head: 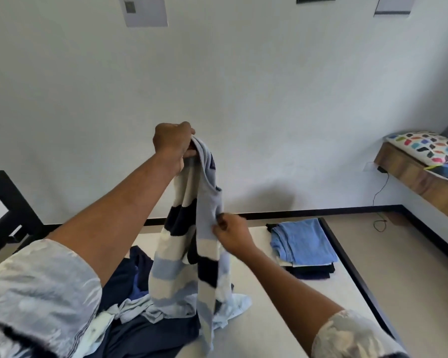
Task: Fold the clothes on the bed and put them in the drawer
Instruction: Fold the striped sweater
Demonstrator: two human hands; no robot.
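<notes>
Left hand is gripping the striped shirt at its top; right hand is pinching an edge midway. Soft, light, limp fabric: best held by shoulders.

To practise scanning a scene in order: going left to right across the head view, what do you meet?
Black chair → left hand → right hand (both hold the striped shirt) → folded blue pile → patterned pillow.

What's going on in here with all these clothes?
A person is sorting laundry on a bed. Their left hand grips the top of a striped shirt held up in the air, while the right hand pinches its fabric lower down. An unfolded pile lies beneath; a folded stack sits to the right.
</notes>
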